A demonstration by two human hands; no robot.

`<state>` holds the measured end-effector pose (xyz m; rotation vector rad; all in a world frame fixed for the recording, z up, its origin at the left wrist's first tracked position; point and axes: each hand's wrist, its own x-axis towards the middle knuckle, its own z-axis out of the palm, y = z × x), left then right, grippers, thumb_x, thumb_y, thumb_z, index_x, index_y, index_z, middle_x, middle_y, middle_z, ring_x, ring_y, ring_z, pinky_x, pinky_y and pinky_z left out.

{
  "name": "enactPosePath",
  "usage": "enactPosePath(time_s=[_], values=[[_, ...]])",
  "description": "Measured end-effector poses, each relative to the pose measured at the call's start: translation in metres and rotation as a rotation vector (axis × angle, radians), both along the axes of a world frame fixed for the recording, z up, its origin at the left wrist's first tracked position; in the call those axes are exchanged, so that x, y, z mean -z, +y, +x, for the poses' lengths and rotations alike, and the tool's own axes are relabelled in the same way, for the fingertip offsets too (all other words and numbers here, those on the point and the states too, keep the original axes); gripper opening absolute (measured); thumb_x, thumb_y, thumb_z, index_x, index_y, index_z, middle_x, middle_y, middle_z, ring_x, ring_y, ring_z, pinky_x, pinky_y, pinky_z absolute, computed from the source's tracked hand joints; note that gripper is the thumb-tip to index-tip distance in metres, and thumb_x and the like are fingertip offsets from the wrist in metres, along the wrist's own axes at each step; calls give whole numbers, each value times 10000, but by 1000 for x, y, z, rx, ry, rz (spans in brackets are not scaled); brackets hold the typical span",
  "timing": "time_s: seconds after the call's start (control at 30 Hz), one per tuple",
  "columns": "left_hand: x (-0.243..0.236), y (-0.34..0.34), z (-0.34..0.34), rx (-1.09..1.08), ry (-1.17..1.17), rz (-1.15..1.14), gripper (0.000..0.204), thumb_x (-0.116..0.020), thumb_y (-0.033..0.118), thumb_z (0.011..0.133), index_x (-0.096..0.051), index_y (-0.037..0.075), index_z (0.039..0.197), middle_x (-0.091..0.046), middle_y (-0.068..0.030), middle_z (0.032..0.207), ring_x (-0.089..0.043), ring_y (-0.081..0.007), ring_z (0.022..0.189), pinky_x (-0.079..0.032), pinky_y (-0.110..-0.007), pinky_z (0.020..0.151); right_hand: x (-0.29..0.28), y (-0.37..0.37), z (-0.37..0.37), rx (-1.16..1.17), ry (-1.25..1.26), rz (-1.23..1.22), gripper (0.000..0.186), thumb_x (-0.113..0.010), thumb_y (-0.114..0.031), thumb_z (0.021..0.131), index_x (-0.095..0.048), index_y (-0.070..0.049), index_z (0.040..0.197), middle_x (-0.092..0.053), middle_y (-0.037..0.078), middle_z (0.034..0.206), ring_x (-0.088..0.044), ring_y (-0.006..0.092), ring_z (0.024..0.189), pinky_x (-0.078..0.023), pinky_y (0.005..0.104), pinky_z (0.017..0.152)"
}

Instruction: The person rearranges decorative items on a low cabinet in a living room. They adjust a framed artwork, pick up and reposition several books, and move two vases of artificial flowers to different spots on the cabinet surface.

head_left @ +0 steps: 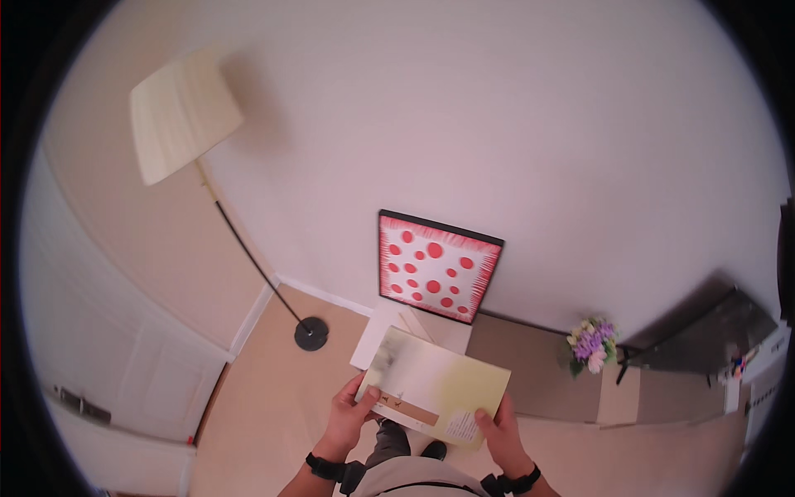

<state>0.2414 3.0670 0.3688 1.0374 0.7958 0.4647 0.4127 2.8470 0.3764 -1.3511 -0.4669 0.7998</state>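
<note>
Nearest to us, the lower edge cuts off both forearms, and our light shirt (435,476) hides most of our legs; only part of a dark trouser leg (389,443) and one black shoe (435,450) show. Black bands (325,468) circle both wrists. Our left hand (346,418) is closed on the left side of a thin yellow-green and white booklet (439,377), thumb pressed on the face we see. Our right hand (505,439) pinches its lower right corner in the same way, thumb on top. The fingers behind the booklet are mostly hidden. Both forearms rise from below and lean a little inward, holding the booklet tilted in front of us, well above the floor (257,398); its small print is too blurred to make out.

Beyond it, the booklet covers part of a white surface (377,327) where pale strips (416,325) seem to lie, though we cannot be sure what they are. Behind stands a black-framed picture (439,269) of red dots, against the wall (497,124). To the right, flowers (592,341) stand on a low brownish cabinet (538,364), near a dark screen (704,340). To the left, a floor lamp (186,116) stands near a white door (124,364).
</note>
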Motion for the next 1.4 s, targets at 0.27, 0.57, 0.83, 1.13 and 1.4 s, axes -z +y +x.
enactPosePath(time_s=[0.27, 0.57, 0.83, 1.13, 1.4], values=[[7, 1, 16, 160, 31, 77, 311, -518, 246, 990, -494, 52, 1232, -590, -21, 1117, -551, -134, 1063, -458, -333, 946, -64, -13, -11, -99, -472, -54, 645, -563, -266, 957, -227, 19, 1428, -517, 155, 1177, -552, 197, 995, -466, 332, 856], [31, -12, 31, 274, -169, -230, 364, -516, 222, 996, -423, 68, 1313, -536, -68, 1242, -508, -182, 1168, -430, -365, 1003, -80, -13, -14, -309, -334, 102, 689, -514, -292, 980, -154, 37, 1466, -467, 159, 1275, -532, 192, 1006, -454, 327, 861], [3, -4, 9, 263, -153, -117, 412, -567, 163, 966, -447, 49, 1343, -576, -44, 1206, -549, -159, 1105, -451, -327, 965, -78, -25, -7, -223, -169, 150, 593, -444, -288, 1023, -203, 9, 1476, -412, 112, 1400, -418, 165, 1253, -318, 325, 1066], [-71, -23, 1, 336, -153, 311, 452, -562, 211, 978, -443, 35, 1377, -589, -34, 1104, -559, -93, 1001, -477, -241, 831, -2, -28, 28, 168, 297, 21, 478, -369, -385, 1032, -464, -9, 1311, -565, 86, 1241, -561, 181, 1111, -453, 320, 946], [-88, -41, 17, 576, -340, 126, 839, -662, 223, 909, -98, 103, 1518, -331, -116, 1450, -401, -205, 1304, -374, -368, 1054, 36, -29, 24, 111, 497, -45, 468, -384, -378, 1030, -520, -2, 1274, -604, 86, 1207, -580, 168, 1079, -467, 315, 926]])
